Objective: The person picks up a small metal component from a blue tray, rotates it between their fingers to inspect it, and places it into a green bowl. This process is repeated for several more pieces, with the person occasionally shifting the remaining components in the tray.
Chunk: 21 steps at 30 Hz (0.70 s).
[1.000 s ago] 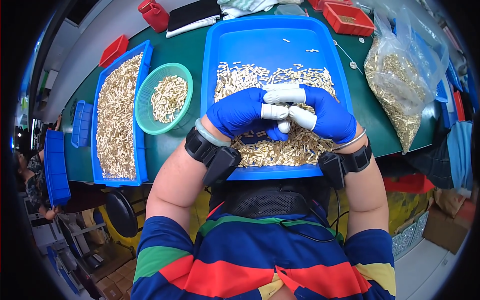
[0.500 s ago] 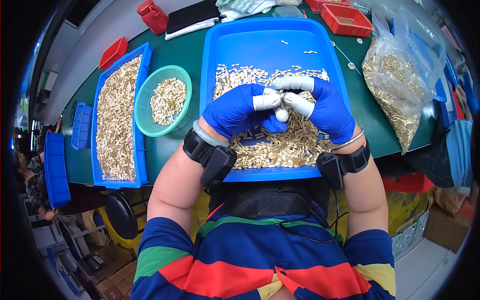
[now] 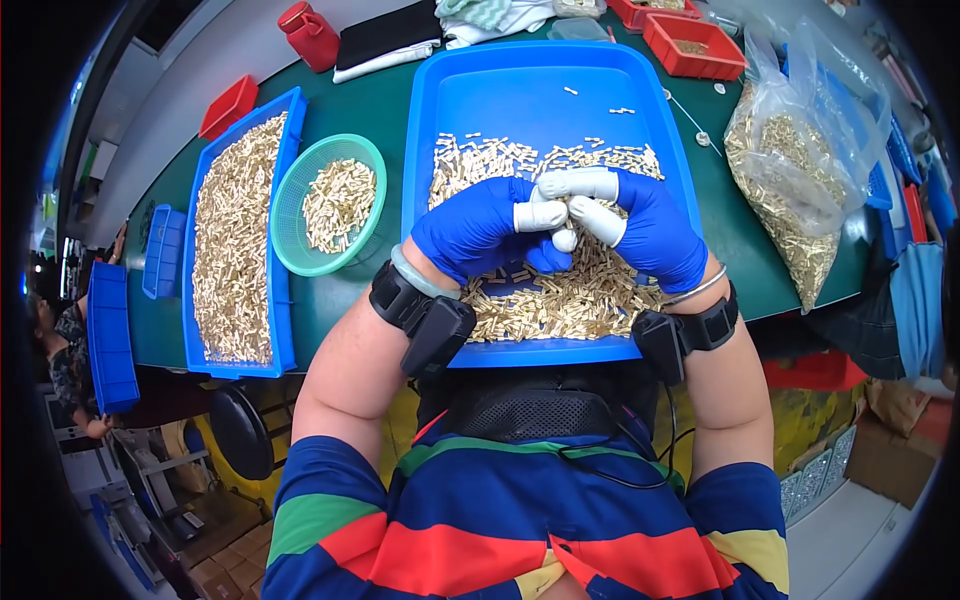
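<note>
Both of my hands wear blue gloves with white fingertip covers and meet above a large blue tray (image 3: pixel 520 80). My left hand (image 3: pixel 468 230) is closed, thumb and fingers pinched together. My right hand (image 3: pixel 655 228) pinches from the other side, its white-covered thumb and forefinger against the left fingertips. Whatever small thing lies between them is hidden by the fingers. Under the hands spreads a heap of small brass-coloured metal pieces (image 3: pixel 545 312), narrow and slightly waisted. A few loose ones lie at the tray's far end.
Left of the tray stand a green basket (image 3: pixel 280 232) and a long blue bin (image 3: pixel 287 330), both holding similar pieces. A clear bag (image 3: pixel 790 200) of pieces leans at the right. Red trays (image 3: pixel 693 62), a red jug (image 3: pixel 308 38) and folded cloths (image 3: pixel 390 45) line the back.
My right thumb and forefinger have shifted slightly left and down, still pinched against the left fingertips. The left hand has barely moved. The trays and basket stay in place.
</note>
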Tool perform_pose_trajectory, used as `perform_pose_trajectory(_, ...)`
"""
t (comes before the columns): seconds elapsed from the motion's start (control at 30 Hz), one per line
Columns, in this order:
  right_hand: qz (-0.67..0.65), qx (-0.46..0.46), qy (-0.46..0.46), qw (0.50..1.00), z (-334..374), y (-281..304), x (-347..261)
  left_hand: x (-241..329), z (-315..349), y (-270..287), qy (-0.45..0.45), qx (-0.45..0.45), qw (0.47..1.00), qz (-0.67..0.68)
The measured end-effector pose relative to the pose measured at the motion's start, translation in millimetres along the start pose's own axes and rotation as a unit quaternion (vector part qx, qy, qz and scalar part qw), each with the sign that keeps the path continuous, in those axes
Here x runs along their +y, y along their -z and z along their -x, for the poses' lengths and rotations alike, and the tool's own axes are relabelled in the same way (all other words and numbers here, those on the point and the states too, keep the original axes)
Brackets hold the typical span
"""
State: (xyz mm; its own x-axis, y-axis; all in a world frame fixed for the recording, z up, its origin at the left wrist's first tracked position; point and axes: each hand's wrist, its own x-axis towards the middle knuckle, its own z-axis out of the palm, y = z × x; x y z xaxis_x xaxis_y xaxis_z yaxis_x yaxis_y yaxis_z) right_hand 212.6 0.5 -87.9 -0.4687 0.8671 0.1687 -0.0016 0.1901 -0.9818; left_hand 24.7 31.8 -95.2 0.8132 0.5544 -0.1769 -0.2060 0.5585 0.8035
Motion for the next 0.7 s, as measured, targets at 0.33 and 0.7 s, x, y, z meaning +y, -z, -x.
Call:
perform_pose_trajectory(0.33,0.009,0.021,-0.008,1.000,-1.7,-1.7,-3.2,0.3,-3.8,2.2,-0.034,0.038,0.998,-0.032)
perform_pose_trajectory(0.7,0.134,0.020,0.118,0.984,-4.7,-1.5,5.5,4.0,2.0,0.0,0.032,0.040,0.997,-0.051)
